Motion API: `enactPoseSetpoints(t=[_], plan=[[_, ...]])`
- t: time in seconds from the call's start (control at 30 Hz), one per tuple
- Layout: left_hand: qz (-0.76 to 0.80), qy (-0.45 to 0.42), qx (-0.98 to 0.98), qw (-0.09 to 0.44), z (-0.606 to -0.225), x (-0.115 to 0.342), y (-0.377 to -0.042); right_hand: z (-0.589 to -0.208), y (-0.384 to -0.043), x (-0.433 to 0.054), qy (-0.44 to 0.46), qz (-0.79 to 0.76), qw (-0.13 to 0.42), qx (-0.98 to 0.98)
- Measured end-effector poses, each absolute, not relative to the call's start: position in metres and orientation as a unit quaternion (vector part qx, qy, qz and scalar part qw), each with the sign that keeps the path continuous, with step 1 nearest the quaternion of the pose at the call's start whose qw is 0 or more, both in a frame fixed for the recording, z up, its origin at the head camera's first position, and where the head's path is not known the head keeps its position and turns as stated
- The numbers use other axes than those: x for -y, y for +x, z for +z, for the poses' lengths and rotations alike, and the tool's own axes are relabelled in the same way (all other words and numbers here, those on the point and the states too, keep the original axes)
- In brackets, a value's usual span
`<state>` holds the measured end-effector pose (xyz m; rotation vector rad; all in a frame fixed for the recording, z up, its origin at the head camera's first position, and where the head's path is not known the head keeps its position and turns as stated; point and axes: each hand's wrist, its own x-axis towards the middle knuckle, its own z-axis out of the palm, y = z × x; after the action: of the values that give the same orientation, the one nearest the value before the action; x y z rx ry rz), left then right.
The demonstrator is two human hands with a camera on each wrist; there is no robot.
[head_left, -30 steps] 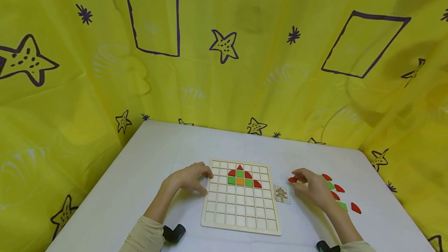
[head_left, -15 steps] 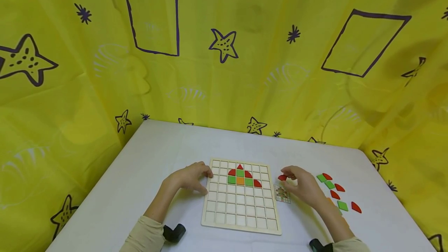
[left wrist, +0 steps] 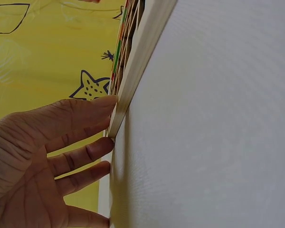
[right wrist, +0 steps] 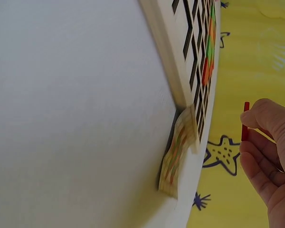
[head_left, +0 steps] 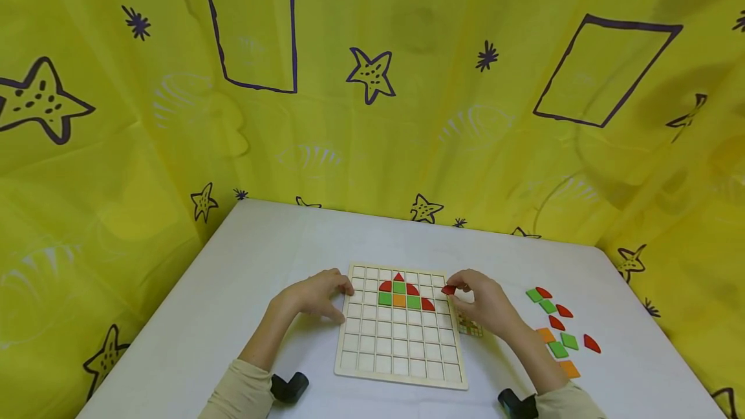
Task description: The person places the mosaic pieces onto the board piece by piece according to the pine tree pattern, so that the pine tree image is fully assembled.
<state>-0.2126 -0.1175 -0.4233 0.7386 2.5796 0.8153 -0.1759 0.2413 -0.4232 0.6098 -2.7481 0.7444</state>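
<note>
A wooden grid board (head_left: 401, 354) lies on the table, with red, green and orange tiles set in its upper cells. My left hand (head_left: 319, 294) rests at the board's left edge; in the left wrist view its thumb and fingertips touch the rim with the fingers fairly straight. My right hand (head_left: 483, 302) pinches a red quarter-circle tile (head_left: 448, 290) between thumb and finger, above the board's right edge. Edge-on, the same red tile (right wrist: 245, 121) shows in the right wrist view. Under the right hand, a small pattern card (head_left: 470, 326) is partly hidden.
Loose tiles lie to the right of the board: red quarter-circles (head_left: 592, 343), green squares (head_left: 570, 341) and orange squares (head_left: 569, 369). The white table (head_left: 291, 231) ends at a yellow curtain (head_left: 372, 134) printed with stars. Black wrist devices (head_left: 290, 388) sit on both forearms.
My right hand has carried the red quarter-circle tile leftward from beside the loose tiles, past the card, to the board's right edge. More loose tiles are uncovered. The left hand stays in place.
</note>
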Motion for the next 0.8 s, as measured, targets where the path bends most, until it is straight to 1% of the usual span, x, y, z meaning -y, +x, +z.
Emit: enactPoseSetpoints(t=[0.37, 0.67, 0.8], plan=[[0.288, 0.288, -0.900, 0.156, -0.421, 0.120, -0.211, -0.422, -0.179, -0.208, 0.255, 0.272, 0.086, 0.924], [0.288, 0.283, -0.900, 0.164, -0.420, 0.119, -0.210, -0.429, -0.186, -0.181, 0.321, 0.283, 0.104, 0.898], [0.287, 0.283, -0.900, 0.165, -0.420, 0.119, -0.210, -0.429, -0.189, -0.167, 0.334, 0.278, 0.087, 0.896]])
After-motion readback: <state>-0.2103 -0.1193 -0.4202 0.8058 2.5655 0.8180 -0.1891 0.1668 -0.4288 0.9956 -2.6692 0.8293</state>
